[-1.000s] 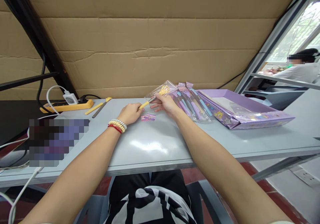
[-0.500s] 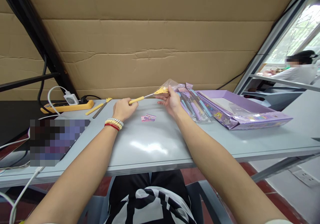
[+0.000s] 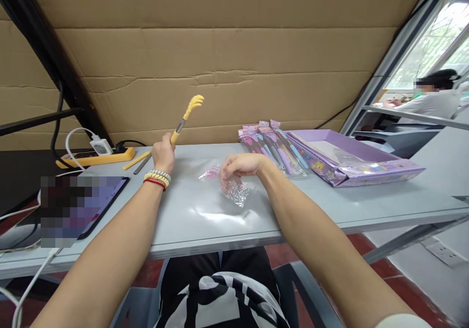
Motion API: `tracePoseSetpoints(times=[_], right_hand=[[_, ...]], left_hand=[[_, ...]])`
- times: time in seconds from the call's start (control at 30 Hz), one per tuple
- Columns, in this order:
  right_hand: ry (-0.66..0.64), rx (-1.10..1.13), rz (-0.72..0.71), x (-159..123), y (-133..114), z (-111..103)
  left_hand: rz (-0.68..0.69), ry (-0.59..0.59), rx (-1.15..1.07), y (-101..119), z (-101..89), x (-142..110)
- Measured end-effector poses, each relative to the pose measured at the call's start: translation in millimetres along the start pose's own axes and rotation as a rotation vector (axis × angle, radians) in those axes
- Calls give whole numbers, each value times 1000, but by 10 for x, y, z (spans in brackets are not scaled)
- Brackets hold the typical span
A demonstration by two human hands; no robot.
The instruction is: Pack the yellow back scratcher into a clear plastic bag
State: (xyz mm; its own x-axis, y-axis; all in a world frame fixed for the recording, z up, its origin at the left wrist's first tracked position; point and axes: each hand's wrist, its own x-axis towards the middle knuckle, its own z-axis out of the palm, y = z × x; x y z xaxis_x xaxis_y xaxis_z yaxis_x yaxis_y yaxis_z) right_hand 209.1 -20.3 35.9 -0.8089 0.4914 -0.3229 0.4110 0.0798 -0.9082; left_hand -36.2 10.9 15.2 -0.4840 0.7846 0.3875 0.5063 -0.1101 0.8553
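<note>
My left hand (image 3: 163, 154) is closed around the yellow handle of a back scratcher (image 3: 193, 105). It tilts up to the right, its yellow hand-shaped end raised above the table. My right hand (image 3: 240, 165) is bent down over the table, fingers closed on a crumpled clear plastic wrapper (image 3: 238, 194). A small pink label (image 3: 212, 171) lies left of those fingers, close to the plastic. Behind my left hand, another yellow handle (image 3: 135, 161) and a thin grey rod (image 3: 142, 164) rest on the table.
Several wrapped back scratchers (image 3: 282, 152) in pink, blue and purple lie beside an open purple box (image 3: 366, 174). On the left are a yellow power strip (image 3: 97, 158) with a white charger and a tablet (image 3: 84, 210). A person (image 3: 436, 98) sits at the far right.
The back scratcher has come out of its plastic wrapper and is lifted upright in my left hand, which moved left. My right hand moved down and left with the wrapper, now crumpled.
</note>
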Motion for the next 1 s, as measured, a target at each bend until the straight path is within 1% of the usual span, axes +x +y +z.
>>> tracePoseSetpoints(times=[0.07,0.1,0.17,0.2,0.23,0.27,0.33,0.4,0.43,0.47,0.53,0.6,0.67,0.73,0.87,0.93,1.0], right_hand=[[-2,-83,120,46,-54,66],[8,-128,189,67,-71,83],[57,-235,314,94,-84,86],[110,-288,341,102,-80,73],[187,-330,339,108,-68,54],[276,-346,309,112,-52,30],[478,-276,180,123,-6,-22],[673,-87,13,141,47,-73],[751,32,-68,153,72,-96],[815,152,-143,164,94,-119],[900,367,-263,183,126,-159],[950,520,-345,191,142,-190],[968,593,-385,185,145,-205],[930,606,-411,168,141,-202],[827,603,-469,128,123,-176],[822,614,-459,115,114,-170],[833,617,-424,116,111,-168]], left_hand=[[-66,-53,-2,46,4,-44],[-74,-97,30,65,6,-64],[-31,-196,146,91,11,-98],[4,-245,209,98,14,-115],[40,-292,264,101,19,-132],[72,-335,310,102,24,-150],[117,-398,379,105,36,-185],[154,-439,422,110,45,-215],[176,-451,439,115,47,-226],[199,-458,455,120,48,-236],[240,-464,474,133,42,-251],[274,-450,481,149,30,-269],[316,-436,486,166,17,-296],[388,-441,481,181,13,-330],[573,-475,452,182,50,-378],[638,-427,442,167,77,-374],[672,-342,428,151,93,-356]])
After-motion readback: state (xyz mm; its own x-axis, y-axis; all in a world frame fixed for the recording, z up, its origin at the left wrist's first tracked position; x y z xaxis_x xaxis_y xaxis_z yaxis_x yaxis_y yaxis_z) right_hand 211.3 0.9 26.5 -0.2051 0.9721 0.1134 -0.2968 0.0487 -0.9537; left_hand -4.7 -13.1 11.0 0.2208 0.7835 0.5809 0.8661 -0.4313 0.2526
